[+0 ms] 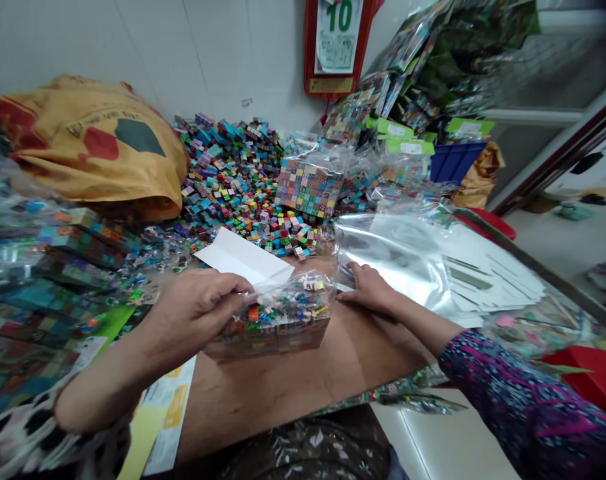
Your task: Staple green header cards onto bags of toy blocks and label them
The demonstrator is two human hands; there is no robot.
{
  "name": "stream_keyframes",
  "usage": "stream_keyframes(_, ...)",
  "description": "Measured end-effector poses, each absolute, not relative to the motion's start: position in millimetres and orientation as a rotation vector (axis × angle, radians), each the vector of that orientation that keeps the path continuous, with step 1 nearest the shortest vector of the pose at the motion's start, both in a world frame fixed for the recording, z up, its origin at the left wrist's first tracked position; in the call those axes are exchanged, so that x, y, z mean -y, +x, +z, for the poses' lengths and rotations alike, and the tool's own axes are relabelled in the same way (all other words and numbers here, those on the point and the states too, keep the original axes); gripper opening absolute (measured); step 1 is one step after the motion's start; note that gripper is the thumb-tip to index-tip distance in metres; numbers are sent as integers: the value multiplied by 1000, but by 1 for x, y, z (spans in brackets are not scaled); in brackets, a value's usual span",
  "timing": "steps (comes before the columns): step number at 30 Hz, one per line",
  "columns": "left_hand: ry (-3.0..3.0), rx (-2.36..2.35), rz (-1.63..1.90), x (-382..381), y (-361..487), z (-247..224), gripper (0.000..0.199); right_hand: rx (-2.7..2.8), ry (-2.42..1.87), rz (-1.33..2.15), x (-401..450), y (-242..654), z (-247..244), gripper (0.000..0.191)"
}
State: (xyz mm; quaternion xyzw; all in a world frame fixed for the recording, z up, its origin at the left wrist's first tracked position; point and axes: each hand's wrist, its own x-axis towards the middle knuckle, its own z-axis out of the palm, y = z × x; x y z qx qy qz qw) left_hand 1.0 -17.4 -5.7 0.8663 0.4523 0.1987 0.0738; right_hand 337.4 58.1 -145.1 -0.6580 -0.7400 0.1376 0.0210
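Observation:
My left hand (203, 307) is closed, its thumb and fingers pinching the top of a clear plastic bag (283, 327). Inside that bag are rows of printed cube blocks, with small colourful pieces lying on top. A folded white sheet of paper (245, 257) lies just behind the bag. To the right of it, my right hand (370, 288) rests low by the table, fingers stretched out at the left edge of some flat clear plastic bags (407, 260). The undersides of its fingers are hidden.
A heap of small coloured cubes (233, 180) lies along the wall, with a bagged block set (310, 187) on it. A yellow sack (97, 147) stands at left above more bagged blocks (27, 320). White printed sheets (493, 267) and a blue bin (455, 162) are at right.

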Motion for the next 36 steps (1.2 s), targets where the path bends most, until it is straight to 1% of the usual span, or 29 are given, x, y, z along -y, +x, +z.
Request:
stream_keyframes(1, 2579, -1361, 596, 16, 0, -7, 33, 2244, -2082, 448, -60, 337, -146, 73)
stream_keyframes(2, 2557, -1364, 597, 15, -1, -8, 32, 2201, -2119, 476, -62, 337, -147, 69)
stream_keyframes(5, 2510, -1357, 601, 13, -4, -10, 34, 2109, -2144, 602, -65, 340, -143, 44)
stream_keyframes(7, 2497, -1337, 600, 14, -4, -9, 38, 2044, -2080, 708, -62, 343, -136, 38)
stream_keyframes(11, 2474, -1365, 599, 18, -1, -5, 45, 1801, -1809, 937, -44, 353, -108, 51)
stream_keyframes(15, 2494, -1356, 666, 19, 0, -3, 43, 1468, -1511, 1081, -19, 356, -69, 60)
stream_keyframes(18, 2582, -1342, 730, 17, 1, -3, 42, 1265, -1321, 1144, -3, 350, -40, 61)
stream_keyframes(21, 2679, -1404, 730, 15, 2, -4, 45, 949, -1025, 1334, 9, 336, -16, 57)
stream_keyframes(23, 2676, -1474, 718, 15, 2, -4, 45, 832, -839, 1426, 16, 322, -1, 57)
stream_keyframes(27, 2628, -1547, 722, 18, 3, -2, 36, 1012, -763, 1343, 29, 288, 22, 65)
stream_keyframes(30, 2648, -1483, 716, 21, 2, 0, 28, 1142, -754, 1189, 36, 261, 33, 63)
stream_keyframes(34, 2649, -1419, 736, 20, -1, -2, 28, 1186, -612, 1023, 36, 226, 36, 57)
stream_keyframes(36, 2639, -1417, 773, 20, -2, -5, 27, 1168, -491, 992, 34, 210, 34, 60)
